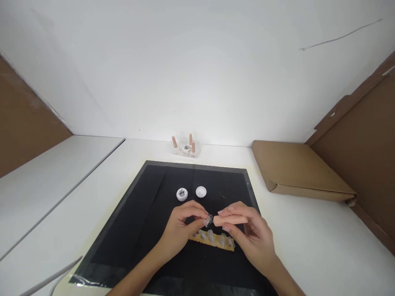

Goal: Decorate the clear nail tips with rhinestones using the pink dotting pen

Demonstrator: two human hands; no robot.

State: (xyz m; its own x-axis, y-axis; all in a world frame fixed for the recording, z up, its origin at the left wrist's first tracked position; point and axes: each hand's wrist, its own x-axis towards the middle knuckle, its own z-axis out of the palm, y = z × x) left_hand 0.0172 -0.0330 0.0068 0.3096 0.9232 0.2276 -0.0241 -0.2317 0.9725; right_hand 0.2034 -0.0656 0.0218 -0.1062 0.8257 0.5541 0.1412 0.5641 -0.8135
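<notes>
My left hand point(179, 228) pinches a clear, greyish false nail point(209, 220) between thumb and fingertips. In my right hand point(256, 238) is a pink nail polish brush cap point(231, 220), held level with its narrow end pointing left. That brush end meets or nearly meets the false nail; the exact contact is too small to make out. Just below both hands lies a yellow strip point(217, 245) bearing several clear false nails point(211, 237), its left end partly hidden by my left hand. Beyond my hands sit an opened white jar point(182, 194) with silvery contents and a white lid point(201, 192).
A black mat point(138, 222) covers the middle of the white table point(101, 176). At the back, a clear holder point(185, 153) carries pink-capped polish bottles point(193, 148). A flat cardboard box point(302, 168) lies to the right. Brown cardboard panels point(364, 152) stand at the sides.
</notes>
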